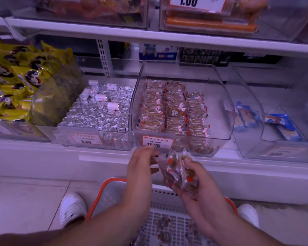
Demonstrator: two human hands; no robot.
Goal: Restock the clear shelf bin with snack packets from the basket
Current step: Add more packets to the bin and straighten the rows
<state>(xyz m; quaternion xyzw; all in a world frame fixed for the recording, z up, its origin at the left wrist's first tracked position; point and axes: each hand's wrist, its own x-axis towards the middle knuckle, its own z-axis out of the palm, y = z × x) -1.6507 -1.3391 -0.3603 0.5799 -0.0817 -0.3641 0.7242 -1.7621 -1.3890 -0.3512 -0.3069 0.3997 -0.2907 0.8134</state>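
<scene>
Shop shelving carries the clear bin [181,110]; snack packets [178,172], gripped in the right hand [201,181] and pinched by the left hand [140,167] above the basket [110,190], should be squared before being laid in the empty right-hand row.

I see see-through snack packets [178,172] with brown contents and red-orange and white marks, both in hand and in rows in the clear shelf bin [220,103]. The basket [114,181] has an orange rim and pale grey lattice walls. At the shelf's left edge lie yellow bags [16,77] with dark round faces, beside them silver foil rolls [96,114]. The price labels [157,141] are orange-bordered white. My shoes [72,208] are white.
</scene>
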